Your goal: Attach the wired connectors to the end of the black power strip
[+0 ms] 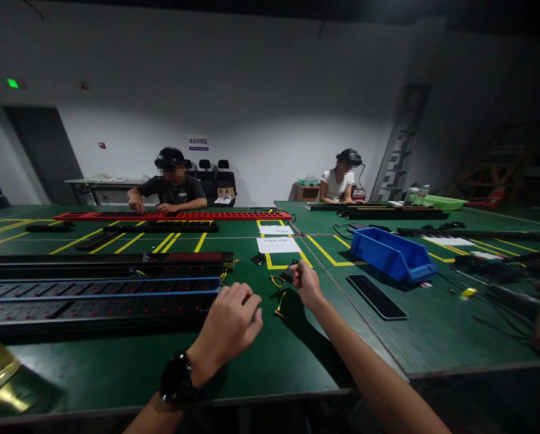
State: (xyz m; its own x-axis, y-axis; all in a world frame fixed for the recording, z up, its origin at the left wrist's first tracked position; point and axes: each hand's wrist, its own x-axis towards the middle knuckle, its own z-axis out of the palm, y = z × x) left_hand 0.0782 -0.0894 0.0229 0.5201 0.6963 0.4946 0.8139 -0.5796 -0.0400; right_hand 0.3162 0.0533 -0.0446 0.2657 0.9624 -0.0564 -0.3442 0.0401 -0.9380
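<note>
Yellow cable (pixel 280 303) lies on the green table (pixel 261 374), between our hands. Right hand (pixel 306 283) pinched narrow by a black part (pixel 288 275); left hand (pixel 231 325) half-curled near the long panel (pixel 93 299). We can't tell either hold.

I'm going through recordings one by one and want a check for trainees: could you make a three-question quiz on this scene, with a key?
1. Multiple choice: which is beside the end of the blue-edged rail?
A) the wearer's left hand
B) the wearer's right hand
C) neither

2. True or false: the phone lies on the table, outside the blue bin.

3. Fill in: around the wearer's left wrist is a black ____.

Key: 1. A; 2. True; 3. watch.
</note>
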